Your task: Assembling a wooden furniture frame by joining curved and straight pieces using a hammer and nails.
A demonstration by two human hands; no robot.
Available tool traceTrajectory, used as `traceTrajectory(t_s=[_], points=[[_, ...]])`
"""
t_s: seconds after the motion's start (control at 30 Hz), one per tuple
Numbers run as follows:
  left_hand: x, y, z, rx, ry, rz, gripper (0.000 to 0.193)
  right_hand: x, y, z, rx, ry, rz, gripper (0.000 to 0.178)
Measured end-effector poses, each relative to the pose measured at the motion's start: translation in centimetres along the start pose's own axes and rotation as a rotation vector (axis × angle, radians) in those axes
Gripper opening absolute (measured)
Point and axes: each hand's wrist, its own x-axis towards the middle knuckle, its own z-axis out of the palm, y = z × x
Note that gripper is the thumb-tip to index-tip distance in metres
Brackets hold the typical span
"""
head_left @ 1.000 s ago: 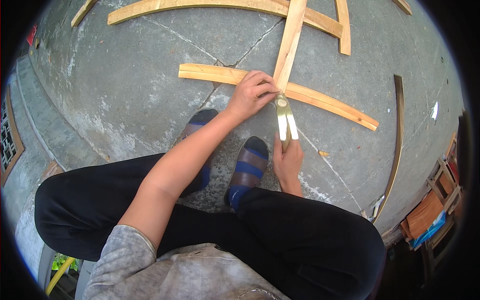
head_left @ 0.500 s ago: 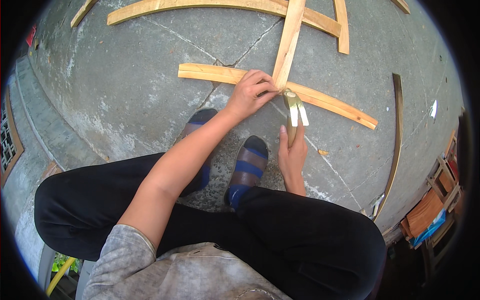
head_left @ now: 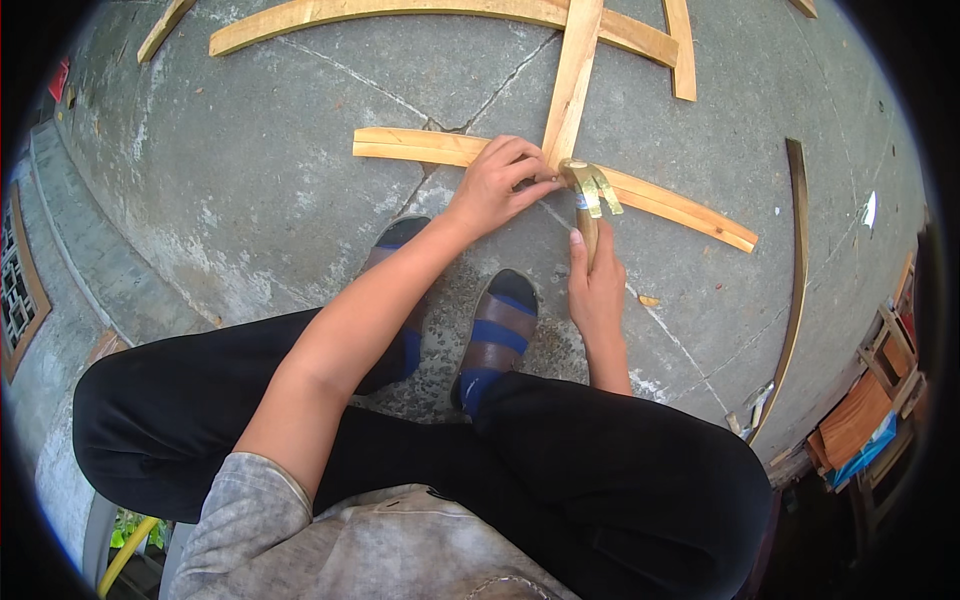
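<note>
The view is mostly filled by a grey concrete floor [head_left: 300,170], its near part covered by the black trousers [head_left: 600,460] of the seated person. At the far edge, a long curved wooden strip [head_left: 420,10] is crossed by a straight wooden strip [head_left: 573,85], whose near end is met by a shorter curved strip [head_left: 680,208] set crosswise in front of the feet. Well off to the right, a dark narrow strip [head_left: 799,240] is seen on the floor. Brown-and-blue sandals [head_left: 495,335] are worn on the feet. A claw hammer [head_left: 587,225] is held with its head just over the meeting of the two strips, the claw turned to the near right; whether the wood is touched cannot be told. Its wooden handle is gripped by the right hand [head_left: 598,285]. The left hand [head_left: 497,187] is placed at the same joint, fingers bent and tips drawn together; what is pinched there, if anything, cannot be made out. A small yellowish leaf [head_left: 649,300] is seen right of the right hand.
</note>
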Motion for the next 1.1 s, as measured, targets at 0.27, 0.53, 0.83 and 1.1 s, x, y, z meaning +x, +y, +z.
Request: traceTrajectory(t_s=[0.27,0.53,0.83,1.1], points=[[2.1,-1.1,-2.2,0.101,-0.058,0.025,0.048,0.2,0.4,0.0,0.015,-0.012,0.019,0.042],[4.7,-2.1,-2.8,0.164,-0.347,-0.252,0.052,0.2,0.7,0.1,0.022,-0.018,0.043,0.040],[6.6,-1.5,-3.1,0.200,-0.520,-0.378,0.047,0.0,0.6,0.2,0.051,-0.008,0.016,0.040],[6.0,-1.3,-3.0,0.242,-0.447,-0.335,0.050,-2.1,3.1,0.5,0.069,0.117,-0.283,0.039]])
